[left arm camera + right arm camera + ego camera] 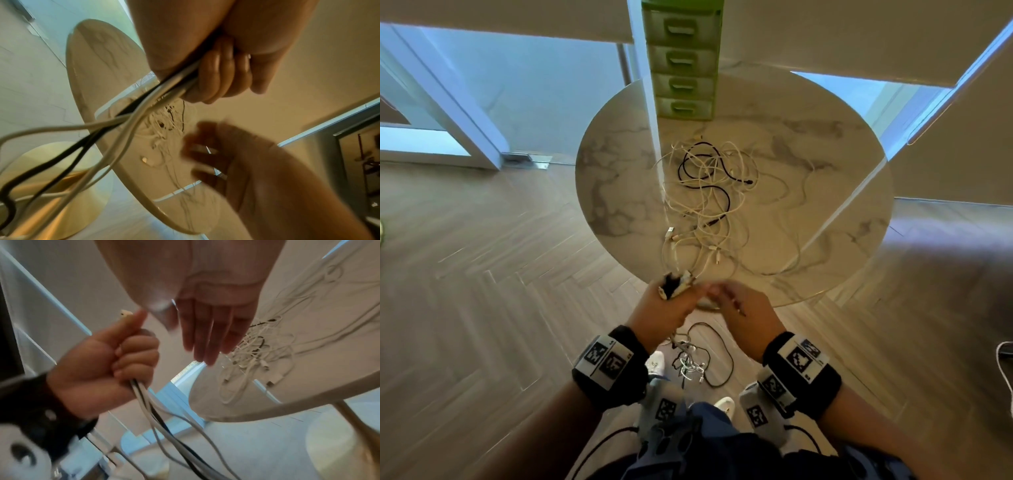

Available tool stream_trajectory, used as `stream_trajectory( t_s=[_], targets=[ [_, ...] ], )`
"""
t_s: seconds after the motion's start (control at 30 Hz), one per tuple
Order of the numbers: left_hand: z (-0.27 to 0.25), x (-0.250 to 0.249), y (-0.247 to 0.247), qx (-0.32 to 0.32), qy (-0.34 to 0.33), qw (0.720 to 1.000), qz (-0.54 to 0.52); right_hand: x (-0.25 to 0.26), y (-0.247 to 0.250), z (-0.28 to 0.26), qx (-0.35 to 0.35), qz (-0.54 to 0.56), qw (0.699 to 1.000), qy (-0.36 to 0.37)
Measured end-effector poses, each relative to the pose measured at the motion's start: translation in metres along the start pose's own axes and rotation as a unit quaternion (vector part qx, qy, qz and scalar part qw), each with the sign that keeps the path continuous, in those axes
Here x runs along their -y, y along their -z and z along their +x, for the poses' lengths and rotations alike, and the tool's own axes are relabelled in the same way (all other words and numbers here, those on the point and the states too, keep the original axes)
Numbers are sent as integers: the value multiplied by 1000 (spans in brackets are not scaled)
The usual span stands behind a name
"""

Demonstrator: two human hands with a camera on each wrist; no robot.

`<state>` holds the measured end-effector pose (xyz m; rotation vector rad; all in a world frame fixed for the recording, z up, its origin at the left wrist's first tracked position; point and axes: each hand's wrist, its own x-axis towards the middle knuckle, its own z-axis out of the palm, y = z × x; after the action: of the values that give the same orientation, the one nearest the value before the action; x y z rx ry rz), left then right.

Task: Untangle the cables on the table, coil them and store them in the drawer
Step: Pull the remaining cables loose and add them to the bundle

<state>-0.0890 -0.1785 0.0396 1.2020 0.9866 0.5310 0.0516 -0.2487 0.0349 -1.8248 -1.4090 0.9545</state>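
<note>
A tangle of white and black cables [709, 192] lies in the middle of the round marble table [825, 154]. My left hand [667, 305] is held just off the table's near edge, its fingers [216, 78] curled tight round a bundle of white and black cables [144, 395]. Plug ends [676, 284] stick out above the fist. The bundle's loose lengths [695, 363] hang down to the floor. My right hand [743, 308] is beside the left, motion-blurred, with straight fingers [209, 331] and nothing plainly held. A green drawer unit [683, 61] with all visible drawers closed stands at the table's far edge.
The table stands on a gold pedestal base [51, 162] over a herringbone wood floor [500, 274]. My white shoes [655, 363] are below the hands. Another white cable [1003, 370] shows at the right edge. Glass doors [448, 102] lie to the left.
</note>
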Motion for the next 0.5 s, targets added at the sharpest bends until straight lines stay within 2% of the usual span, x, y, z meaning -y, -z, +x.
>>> stream_trajectory(
  t_s=[0.07, 0.13, 0.27, 0.4, 0.5],
  targets=[
    [9, 1, 21, -25, 9, 999, -23, -7, -14, 10, 99, -90, 991, -3],
    [18, 0, 40, -53, 4, 996, -67, -14, -33, 24, 127, -121, 984, -9],
    [33, 3, 77, -61, 13, 991, -121, -33, -68, 66, 97, -176, 980, 6],
    [53, 0, 109, -48, 65, 987, -136, -45, -82, 91, 67, -328, 941, -54],
    [75, 5, 122, -30, 96, 984, -148, -47, -85, 96, 46, -340, 937, -67]
  ],
)
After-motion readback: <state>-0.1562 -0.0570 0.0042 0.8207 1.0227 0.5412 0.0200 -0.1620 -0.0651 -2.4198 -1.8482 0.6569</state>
